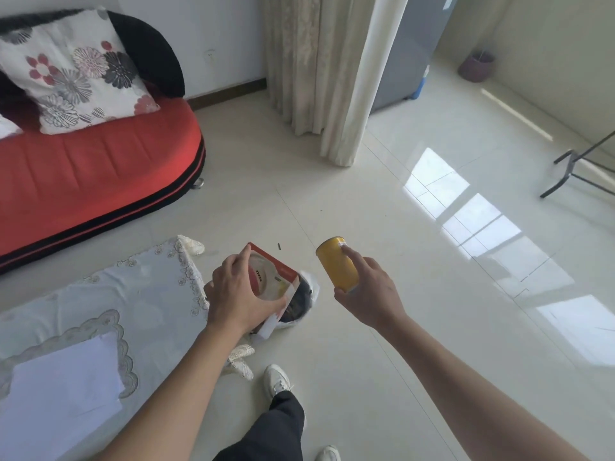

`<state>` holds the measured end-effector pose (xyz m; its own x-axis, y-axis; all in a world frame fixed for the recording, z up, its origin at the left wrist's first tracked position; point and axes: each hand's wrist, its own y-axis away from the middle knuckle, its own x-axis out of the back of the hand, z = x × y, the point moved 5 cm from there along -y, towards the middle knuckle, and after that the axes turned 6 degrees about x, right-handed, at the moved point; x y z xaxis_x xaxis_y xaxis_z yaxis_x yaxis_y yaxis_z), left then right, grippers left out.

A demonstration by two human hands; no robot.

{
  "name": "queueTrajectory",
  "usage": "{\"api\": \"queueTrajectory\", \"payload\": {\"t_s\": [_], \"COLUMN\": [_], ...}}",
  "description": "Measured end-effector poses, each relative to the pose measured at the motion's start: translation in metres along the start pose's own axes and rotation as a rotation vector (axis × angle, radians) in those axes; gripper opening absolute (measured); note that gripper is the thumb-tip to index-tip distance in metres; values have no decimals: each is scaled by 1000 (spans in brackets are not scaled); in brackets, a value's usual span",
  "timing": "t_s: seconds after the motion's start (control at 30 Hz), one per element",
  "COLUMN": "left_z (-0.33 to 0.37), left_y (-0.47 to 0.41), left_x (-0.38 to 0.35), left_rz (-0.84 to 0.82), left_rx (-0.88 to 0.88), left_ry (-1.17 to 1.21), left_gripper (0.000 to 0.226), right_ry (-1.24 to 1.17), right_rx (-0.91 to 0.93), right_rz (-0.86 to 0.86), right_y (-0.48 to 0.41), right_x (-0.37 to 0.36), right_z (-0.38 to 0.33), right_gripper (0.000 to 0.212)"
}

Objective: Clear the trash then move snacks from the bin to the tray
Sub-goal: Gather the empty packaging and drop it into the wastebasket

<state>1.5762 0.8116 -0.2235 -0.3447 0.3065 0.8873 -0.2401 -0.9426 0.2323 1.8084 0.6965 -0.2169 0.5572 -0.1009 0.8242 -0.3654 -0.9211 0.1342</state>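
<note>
Your left hand (237, 294) grips the red-and-white box (277, 278) directly over the white-lined bin (314, 291). Your right hand (370, 294) clasps the yellow can (334, 265) just right of the bin, apart from the box.

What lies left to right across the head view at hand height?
Cloth-covered table → left hand → white-lined bin → yellow can. Omitted for overlap: box in the left hand, right hand gripping the can.

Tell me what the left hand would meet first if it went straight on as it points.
Probably the white-lined bin just beyond the box that the left hand grips, though depth is unclear.
</note>
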Motion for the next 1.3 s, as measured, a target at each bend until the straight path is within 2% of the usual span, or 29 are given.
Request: {"api": "queueTrajectory", "payload": {"t_s": [0.23,0.47,0.83,1.3], "left_z": [-13,-35,-73,-120], "left_y": [-66,-104,-146,-207], "left_x": [-17,-61,-200,-382], "left_rz": [-79,-77,-88,-189], "left_rx": [17,55,174,181], "left_ry": [3,0,-3,-151], "left_gripper": [135,132,129,137], "right_ry": [-19,-32,-67,-47], "right_rx": [-49,-72,-77,-40], "right_rz": [-11,-51,-143,-317], "right_y": [-61,-108,-167,-213], "right_x": [-26,-76,-192,-333], "right_z": [-10,9,96,197], "right_gripper": [82,83,83,81]}}
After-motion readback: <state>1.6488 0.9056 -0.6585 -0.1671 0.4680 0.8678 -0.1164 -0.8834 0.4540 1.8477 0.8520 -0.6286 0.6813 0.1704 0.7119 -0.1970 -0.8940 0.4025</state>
